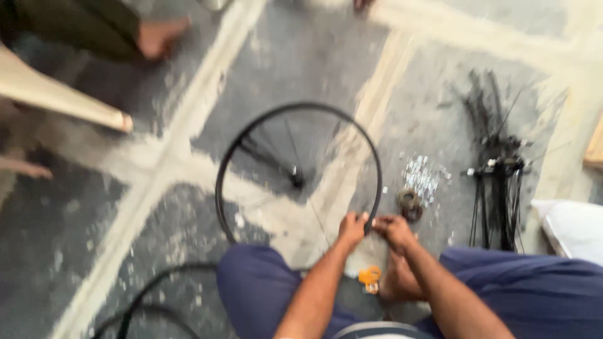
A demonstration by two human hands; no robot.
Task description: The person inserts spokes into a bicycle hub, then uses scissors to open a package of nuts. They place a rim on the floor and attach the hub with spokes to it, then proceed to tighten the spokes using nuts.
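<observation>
Both hands, left hand (352,229) and right hand (394,231), pinch the near edge of the black wheel rim (232,157), which stands tilted on the grey floor (282,56), its hub (296,179) facing the camera, a small orange package (370,277) just below, black spokes (496,169) bundled well right.

Black wheel rim (251,135); black spokes bundle (496,182) far right; silver nipples (422,177); orange tool (370,277); grey floor (301,56) w/ pale stripes.

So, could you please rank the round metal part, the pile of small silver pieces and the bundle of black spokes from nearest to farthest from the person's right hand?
From the right hand:
1. Round metal part, just beyond it.
2. Pile of small silver pieces, farther up.
3. Bundle of black spokes, off to the right.
</observation>
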